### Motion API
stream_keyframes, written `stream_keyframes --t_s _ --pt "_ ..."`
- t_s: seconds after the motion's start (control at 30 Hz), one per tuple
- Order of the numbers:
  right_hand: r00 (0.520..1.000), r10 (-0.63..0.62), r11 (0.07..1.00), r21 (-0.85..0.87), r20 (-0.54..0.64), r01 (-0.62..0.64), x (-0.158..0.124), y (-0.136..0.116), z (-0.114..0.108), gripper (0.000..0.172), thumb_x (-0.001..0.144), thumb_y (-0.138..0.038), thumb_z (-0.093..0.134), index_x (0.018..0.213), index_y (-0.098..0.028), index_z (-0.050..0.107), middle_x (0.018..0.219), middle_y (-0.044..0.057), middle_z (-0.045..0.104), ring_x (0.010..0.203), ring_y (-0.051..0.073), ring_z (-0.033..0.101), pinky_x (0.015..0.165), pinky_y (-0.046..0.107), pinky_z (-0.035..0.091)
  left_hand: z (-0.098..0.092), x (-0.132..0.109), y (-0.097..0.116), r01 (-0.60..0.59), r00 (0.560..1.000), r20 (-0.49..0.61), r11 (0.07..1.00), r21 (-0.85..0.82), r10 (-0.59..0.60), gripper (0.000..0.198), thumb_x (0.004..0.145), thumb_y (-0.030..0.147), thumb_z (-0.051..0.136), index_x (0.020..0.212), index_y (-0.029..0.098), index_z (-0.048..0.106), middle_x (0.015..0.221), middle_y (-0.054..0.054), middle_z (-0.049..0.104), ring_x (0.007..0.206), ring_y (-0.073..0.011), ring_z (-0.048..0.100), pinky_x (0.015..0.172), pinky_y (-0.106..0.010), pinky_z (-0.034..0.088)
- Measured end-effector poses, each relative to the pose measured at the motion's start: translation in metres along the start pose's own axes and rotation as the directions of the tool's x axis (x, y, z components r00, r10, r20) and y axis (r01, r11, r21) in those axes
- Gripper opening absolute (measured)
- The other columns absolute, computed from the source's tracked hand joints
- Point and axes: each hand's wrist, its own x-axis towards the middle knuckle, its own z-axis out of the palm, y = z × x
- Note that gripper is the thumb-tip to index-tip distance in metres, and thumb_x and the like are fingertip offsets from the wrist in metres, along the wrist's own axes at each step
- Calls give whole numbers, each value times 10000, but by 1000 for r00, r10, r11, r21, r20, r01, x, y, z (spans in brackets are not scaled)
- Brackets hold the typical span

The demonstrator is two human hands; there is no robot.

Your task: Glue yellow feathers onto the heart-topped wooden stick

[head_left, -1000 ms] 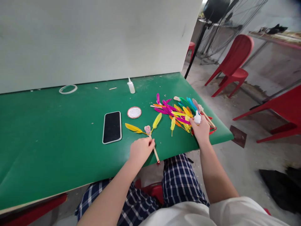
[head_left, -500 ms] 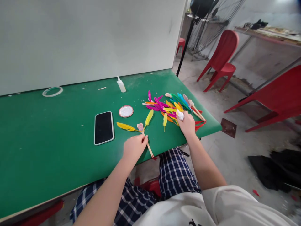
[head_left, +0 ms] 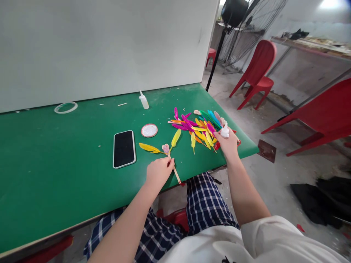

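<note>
**Stick in your left hand, bottle in your right**

Your left hand (head_left: 158,171) rests near the front edge of the green tabletop (head_left: 55,157), its fingers (head_left: 169,165) pinched narrow on a wooden stick (head_left: 176,175). The stick lies flat on the tabletop. Its far end meets a pinkish blob (head_left: 165,148), from which two yellow feathers (head_left: 149,147) spread to the left and right.

Your right hand (head_left: 229,145) sits at the near side of the pile of coloured feathers (head_left: 192,124). Its fingers are closed around a small white bottle (head_left: 225,130), held upright with the nozzle on top.

A dark phone (head_left: 124,148) lies flat just left of the yellow feathers, with a round white lid (head_left: 149,130) beyond them. A second bottle (head_left: 144,100) stands near the white board (head_left: 109,47), and a clear ring (head_left: 65,107) lies far to the left.
</note>
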Motion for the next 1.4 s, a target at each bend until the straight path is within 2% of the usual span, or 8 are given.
stream_keyframes --t_s 0.13,0.3,0.5,0.67,0.8,1.07,1.27,1.4 --pt "994 -77 996 -46 73 81 17 -20 10 214 660 -345 615 678 -185 475 625 -37 489 593 113 433 570 248 340 -1 0 1 -3 1000 -6 1000 -5 3 406 884 429 298 698 215 590 694 -21 657 622 -174 592 480 -244 215" --pt "952 -210 958 -147 222 246 42 -46 40 195 684 -352 593 709 -187 493 636 -27 507 592 121 442 577 253 334 -1 0 0 -10 1000 -13 1000 1 10 413 887 433 296 702 210 591 696 -26 658 618 -174 595 484 -245 231" --pt "778 -220 861 -258 588 438 54 -55 78 228 731 -377 568 853 -186 538 765 2 607 669 138 531 572 221 334 -2 0 1 3 1000 -1 1000 -19 -3 394 886 416 309 711 214 597 726 -24 669 653 -180 612 499 -243 265" --pt "776 -177 679 -495 606 542 63 -56 101 161 785 -244 483 921 -192 552 874 47 651 768 165 580 583 225 329 -1 -1 0 -1 1000 1 999 -43 1 393 887 414 314 708 208 598 715 -26 665 643 -169 607 504 -238 278" --pt "753 -163 633 -518 638 576 70 -54 113 139 797 -212 457 875 -185 569 856 73 660 755 188 593 570 242 319 -1 -1 -1 -8 1000 1 998 -55 9 400 889 414 307 706 207 595 709 -25 660 639 -167 604 504 -237 285" --pt "794 -169 599 -579 584 553 74 -53 112 224 856 -315 404 941 -171 554 861 100 652 820 211 588 610 252 337 -2 -1 -1 -17 1000 -10 998 -62 16 378 883 403 322 703 213 595 718 -18 663 652 -181 612 502 -242 299" --pt "747 -157 597 -540 647 593 73 -54 122 175 831 -272 431 896 -188 570 859 66 670 755 189 598 565 248 303 -1 0 -1 -19 1000 7 997 -72 20 386 886 411 318 719 209 602 739 -28 667 670 -177 614 534 -241 335" --pt "755 -134 605 -550 642 576 74 -52 125 190 817 -250 439 931 -174 571 872 76 672 742 190 603 563 249 302 0 -1 -1 -10 1000 28 997 -77 13 391 888 415 314 749 205 613 751 -39 665 686 -175 616 565 -240 360"
